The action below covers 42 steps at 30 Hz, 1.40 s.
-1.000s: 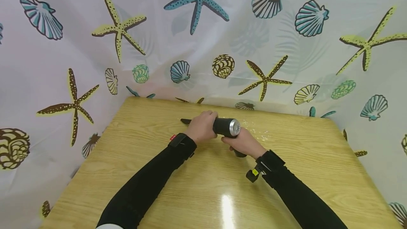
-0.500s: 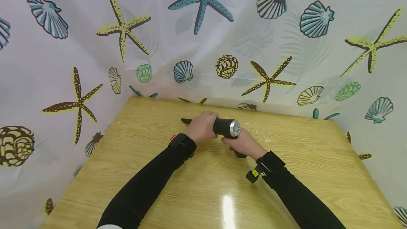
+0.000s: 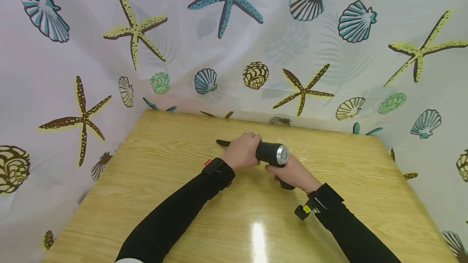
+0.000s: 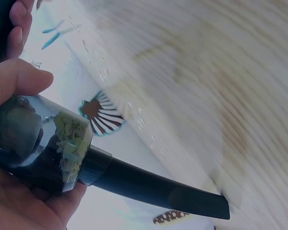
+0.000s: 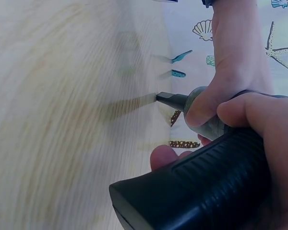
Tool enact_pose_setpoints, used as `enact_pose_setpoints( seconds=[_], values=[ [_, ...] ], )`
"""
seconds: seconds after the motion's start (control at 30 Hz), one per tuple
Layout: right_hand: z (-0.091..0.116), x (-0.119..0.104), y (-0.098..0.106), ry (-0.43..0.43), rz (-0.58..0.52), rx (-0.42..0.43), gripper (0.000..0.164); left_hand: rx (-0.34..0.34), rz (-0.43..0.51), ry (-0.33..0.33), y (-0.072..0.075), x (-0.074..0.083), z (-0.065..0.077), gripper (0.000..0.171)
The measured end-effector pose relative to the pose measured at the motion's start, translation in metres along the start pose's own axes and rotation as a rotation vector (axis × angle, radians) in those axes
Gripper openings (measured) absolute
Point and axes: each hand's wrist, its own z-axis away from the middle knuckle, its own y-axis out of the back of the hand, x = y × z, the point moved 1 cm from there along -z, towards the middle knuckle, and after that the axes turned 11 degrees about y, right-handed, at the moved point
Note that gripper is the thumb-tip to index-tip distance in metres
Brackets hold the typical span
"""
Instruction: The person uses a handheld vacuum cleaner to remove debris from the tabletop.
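Observation:
Both hands hold a black handheld vacuum cleaner (image 3: 268,152) with a silver vented end cap. My left hand (image 3: 243,151) grips its front part, curled round a clear dust cup (image 4: 17,120). Pale greenish scraps (image 4: 69,143) show inside that cup. A narrow black nozzle (image 4: 158,187) points left in the head view, its tip at or close above the tabletop; contact cannot be told. My right hand (image 3: 294,172) wraps round the black ribbed handle (image 5: 197,187), which angles down toward the table.
Small white bits (image 3: 301,153) lie scattered on the wooden table (image 3: 175,153), behind and right of the hands. A white curtain (image 3: 226,52) with starfish and shells surrounds the table at the back and sides. Light glares on the near tabletop.
Both hands have shifted right and slightly nearer together with the vacuum cleaner, after staying nearly still earlier. Their hold looks the same. The head view has swayed a little.

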Motion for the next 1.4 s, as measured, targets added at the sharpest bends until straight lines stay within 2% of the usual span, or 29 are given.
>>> enact_pose_setpoints(
  seconds=[0.47, 0.97, 1.1, 1.23, 1.33, 1.4],
  values=[
    [0.037, 0.004, 0.008, -0.020, 0.022, 0.059, 0.056, -0.001, -0.007, -0.054, -0.003, 0.033, 0.008, 0.047],
    [0.071, 0.011, 0.010, -0.060, -0.013, 0.202, 0.055, -0.017, -0.019, -0.123, -0.010, 0.059, 0.009, 0.049],
    [0.079, 0.013, 0.008, -0.046, -0.019, 0.235, 0.054, -0.024, -0.003, -0.156, -0.011, 0.064, 0.009, 0.048],
    [0.085, 0.012, 0.007, -0.022, -0.014, 0.223, 0.053, -0.047, 0.014, -0.174, -0.013, 0.065, 0.008, 0.048],
    [0.089, -0.004, 0.007, -0.014, -0.020, 0.221, 0.048, -0.066, 0.038, -0.167, -0.016, 0.067, 0.005, 0.052],
    [0.088, -0.006, 0.007, -0.021, -0.013, 0.239, 0.047, -0.065, 0.069, -0.160, -0.018, 0.066, 0.003, 0.055]
  ],
)
